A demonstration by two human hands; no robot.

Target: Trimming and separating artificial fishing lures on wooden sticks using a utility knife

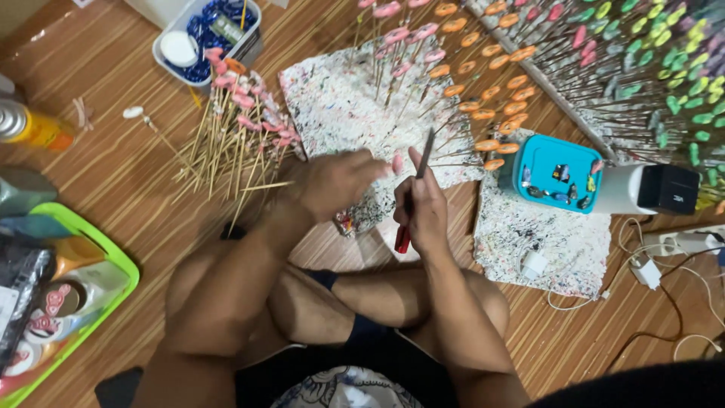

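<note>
Small pink oval piece (397, 162), light and fragile, being pinched in the left hand (336, 181).
Right hand (421, 205) is gripping a thin red-handled tool (414, 193); hold the piece by its edges, above the wooden floor's (136, 162) middle.

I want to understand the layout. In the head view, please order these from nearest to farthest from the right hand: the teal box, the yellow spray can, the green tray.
From the right hand:
1. Teal box, to its right.
2. Green tray, far left, near edge.
3. Yellow spray can, far left, upper.
</note>
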